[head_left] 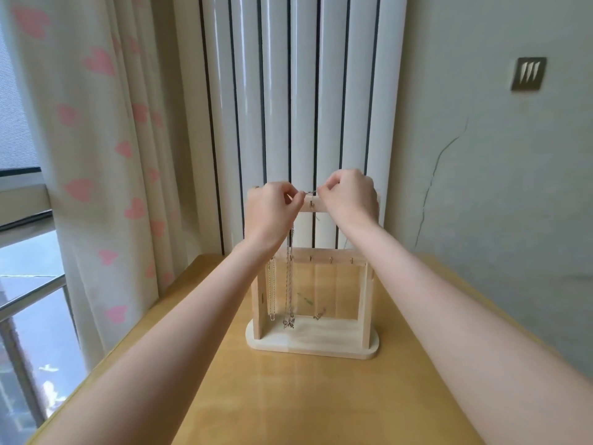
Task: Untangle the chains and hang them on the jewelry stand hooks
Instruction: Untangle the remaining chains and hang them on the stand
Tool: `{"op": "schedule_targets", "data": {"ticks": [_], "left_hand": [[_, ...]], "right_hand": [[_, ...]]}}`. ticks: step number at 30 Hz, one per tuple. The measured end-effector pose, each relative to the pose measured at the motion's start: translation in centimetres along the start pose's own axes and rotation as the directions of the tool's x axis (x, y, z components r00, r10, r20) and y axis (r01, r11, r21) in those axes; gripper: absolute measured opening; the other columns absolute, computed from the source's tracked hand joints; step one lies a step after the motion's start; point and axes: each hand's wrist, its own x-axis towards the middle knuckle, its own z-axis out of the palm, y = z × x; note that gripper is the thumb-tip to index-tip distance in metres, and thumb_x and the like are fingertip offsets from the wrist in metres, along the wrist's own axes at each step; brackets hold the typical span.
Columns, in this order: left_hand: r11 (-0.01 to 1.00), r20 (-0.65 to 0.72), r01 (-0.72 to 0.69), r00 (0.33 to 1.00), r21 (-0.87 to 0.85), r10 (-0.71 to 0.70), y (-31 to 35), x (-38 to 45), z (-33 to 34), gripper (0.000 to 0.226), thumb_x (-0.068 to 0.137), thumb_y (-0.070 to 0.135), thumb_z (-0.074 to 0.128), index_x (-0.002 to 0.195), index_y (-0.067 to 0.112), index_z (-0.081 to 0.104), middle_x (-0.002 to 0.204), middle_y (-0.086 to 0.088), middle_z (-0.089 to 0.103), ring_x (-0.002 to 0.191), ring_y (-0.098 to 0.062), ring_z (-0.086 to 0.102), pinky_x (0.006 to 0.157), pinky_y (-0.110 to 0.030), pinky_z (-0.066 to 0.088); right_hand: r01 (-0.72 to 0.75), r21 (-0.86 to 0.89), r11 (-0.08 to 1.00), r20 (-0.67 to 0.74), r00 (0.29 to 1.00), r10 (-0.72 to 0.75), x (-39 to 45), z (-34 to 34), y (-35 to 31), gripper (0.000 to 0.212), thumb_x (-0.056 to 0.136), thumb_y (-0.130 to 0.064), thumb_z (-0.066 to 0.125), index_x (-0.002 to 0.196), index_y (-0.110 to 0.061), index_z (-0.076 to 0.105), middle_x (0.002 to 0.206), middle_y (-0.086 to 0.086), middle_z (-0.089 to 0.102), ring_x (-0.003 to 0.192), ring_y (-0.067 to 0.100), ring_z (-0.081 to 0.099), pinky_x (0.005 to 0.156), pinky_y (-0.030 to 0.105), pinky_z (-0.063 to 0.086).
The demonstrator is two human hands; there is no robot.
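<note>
A pale wooden jewelry stand (313, 343) with two hook bars stands on the table. My left hand (271, 210) and my right hand (351, 197) are both at the top bar (313, 205), pinching a thin chain (309, 192) stretched between them just above a hook. A silver chain with a butterfly pendant (288, 322) hangs down from under my left hand. Another chain (272, 290) hangs at the stand's left post. A small pendant (319, 314) dangles lower in the middle; its chain is barely visible.
The stand sits on a yellow wooden table (288, 396). A white column radiator (301, 107) rises directly behind it. A curtain with pink hearts (96, 155) and a window are at the left, a wall with a vent plate (528, 73) at the right.
</note>
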Motion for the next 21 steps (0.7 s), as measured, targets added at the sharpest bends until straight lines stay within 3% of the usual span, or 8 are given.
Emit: {"op": "schedule_targets", "data": {"ticks": [2,4,7,10,12,16,21], "left_hand": [[0.998,-0.015,-0.047,0.999,0.047,0.048,0.0,-0.3,0.3,0.025,0.09,0.023,0.051,0.084,0.006,0.068,0.07,-0.013,0.067,0.072,-0.028,0.05,0.086,-0.036,0.039],[0.993,-0.026,-0.072,0.997,0.098,0.075,-0.2,-0.5,0.6,0.026,0.091,0.023,0.05,0.087,0.004,0.068,0.073,-0.013,0.067,0.072,-0.025,0.041,0.092,-0.035,0.034],[0.982,-0.006,-0.127,0.992,0.137,0.129,-0.9,-0.9,1.3,0.027,0.091,0.025,0.05,0.084,0.005,0.067,0.066,-0.01,0.064,0.068,-0.026,0.047,0.087,-0.031,0.031],[0.984,0.032,-0.154,0.988,0.092,0.152,-1.4,-1.5,1.8,0.026,0.091,0.024,0.052,0.083,0.004,0.066,0.065,-0.01,0.064,0.065,-0.029,0.058,0.073,-0.039,0.048],[0.985,0.058,-0.154,0.987,0.074,0.15,-1.7,-1.8,2.0,0.027,0.091,0.024,0.052,0.08,0.004,0.066,0.066,-0.012,0.067,0.066,-0.031,0.063,0.068,-0.041,0.052],[0.996,0.117,-0.091,0.989,0.0,0.09,-2.4,-2.7,2.2,0.023,0.089,0.022,0.054,0.078,0.008,0.069,0.064,-0.005,0.07,0.063,-0.02,0.068,0.07,-0.039,0.056],[0.997,0.15,-0.082,0.985,0.006,0.08,-2.9,-3.6,2.1,0.02,0.088,0.019,0.056,0.081,0.007,0.071,0.069,-0.006,0.073,0.065,-0.016,0.069,0.074,-0.038,0.056]], "right_hand": [[0.093,-0.149,0.984,-0.009,0.995,-0.095,-0.3,0.4,0.2,0.019,0.089,-0.015,0.049,0.09,-0.01,0.067,0.087,0.005,0.064,0.075,0.025,0.05,0.057,0.025,0.03],[0.196,-0.24,0.951,0.009,0.98,-0.2,-0.7,0.6,0.9,0.02,0.091,-0.016,0.047,0.091,-0.008,0.065,0.088,0.009,0.066,0.073,0.027,0.053,0.058,0.026,0.032],[0.293,-0.281,0.914,0.06,0.956,-0.288,-1.8,1.0,2.2,0.022,0.093,-0.021,0.045,0.092,-0.008,0.063,0.087,0.011,0.066,0.077,0.031,0.059,0.06,0.028,0.036],[0.351,-0.265,0.898,0.08,0.936,-0.342,-2.9,1.5,3.3,0.019,0.092,-0.02,0.044,0.093,-0.012,0.061,0.088,0.009,0.067,0.086,0.032,0.06,0.063,0.03,0.038],[0.335,-0.246,0.909,0.085,0.942,-0.324,-3.3,1.8,3.9,0.018,0.092,-0.02,0.045,0.091,-0.013,0.061,0.084,0.008,0.068,0.085,0.029,0.06,0.062,0.029,0.038],[0.217,-0.194,0.957,0.125,0.973,-0.195,-3.6,1.9,4.9,0.019,0.089,-0.023,0.051,0.085,-0.012,0.065,0.082,0.005,0.068,0.075,0.024,0.059,0.057,0.025,0.033],[0.094,-0.082,0.992,0.18,0.981,-0.078,-4.1,2.2,5.5,0.016,0.086,-0.023,0.058,0.08,-0.013,0.068,0.078,0.001,0.064,0.075,0.022,0.06,0.06,0.025,0.04]]}}
